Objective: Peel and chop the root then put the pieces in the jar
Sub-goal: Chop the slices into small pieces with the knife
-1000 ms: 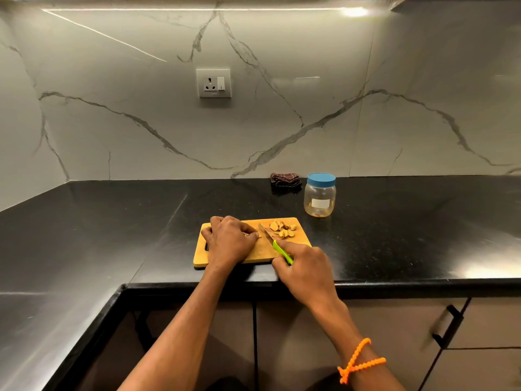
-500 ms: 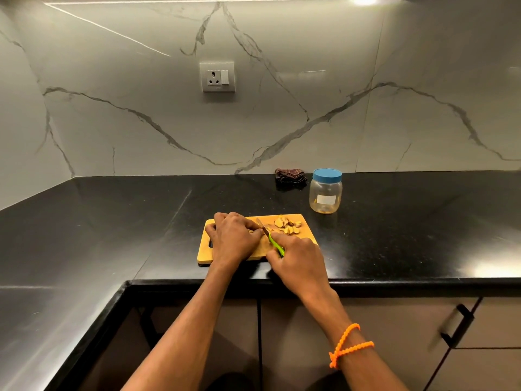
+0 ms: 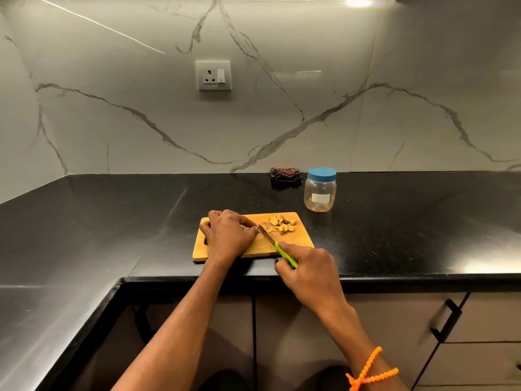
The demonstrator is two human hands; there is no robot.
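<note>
Curling its fingers over the near left part of the cutting board, the left hand pins a small piece of root under its fingertips; only a yellowish sliver of that root peeps out at the right edge of this grip. Just right of those fingertips lies the blade of the knife, its tip close beside the held root and its edge slanting back toward the person. The right hand holds the knife's green handle in a tight grip, forefinger stretched along the top, and sits at the near right corner of the board, partly over the edge of the black bench. Beyond the blade, on the far right part of the board, a small heap of cut pieces lies apart from both grips. Farther back and to the right of the knife grip stands the jar, upright on the bench with its blue lid on, a few bits showing at its bottom. A folded dark cloth rests just left of the jar by the marble wall. An orange beaded band circles the right wrist.
</note>
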